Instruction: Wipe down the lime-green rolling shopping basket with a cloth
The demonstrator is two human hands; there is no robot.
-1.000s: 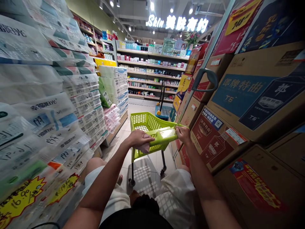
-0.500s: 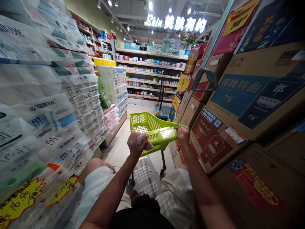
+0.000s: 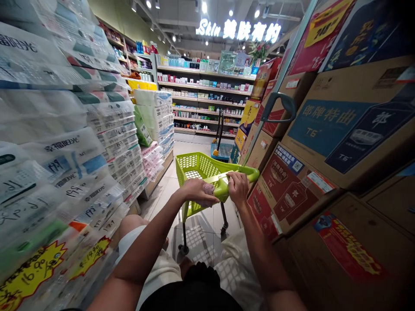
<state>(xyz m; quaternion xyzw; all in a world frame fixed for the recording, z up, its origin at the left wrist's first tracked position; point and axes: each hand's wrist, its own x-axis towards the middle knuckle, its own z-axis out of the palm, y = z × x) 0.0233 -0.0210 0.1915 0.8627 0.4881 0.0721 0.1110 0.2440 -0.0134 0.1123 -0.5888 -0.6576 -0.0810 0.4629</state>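
Note:
A lime-green shopping trolley [image 3: 192,162] with a perforated basket stands in front of me, its handle bar [image 3: 251,172] turned toward me. At the left end of the bar is my left hand [image 3: 196,191], its fingers closed around a crumpled pinkish-grey, cloth-like thing [image 3: 209,188] pressed to the handle. My right hand [image 3: 238,186] is wrapped over the middle of the bar, partly covering its pale label panel. The bare basket floor shows through the near part of the trolley.
Stacked white paper packs [image 3: 61,147] line the left side. Cardboard cartons [image 3: 337,95] rise on the right, with a grey pole handle [image 3: 279,108] before them. A blue platform cart [image 3: 223,150] stands ahead, before shelves [image 3: 207,86] of small boxes.
My right hand has slid left along the handle from its right end to the middle. My left hand has turned palm-down and shifted slightly right. The trolley has swivelled a little.

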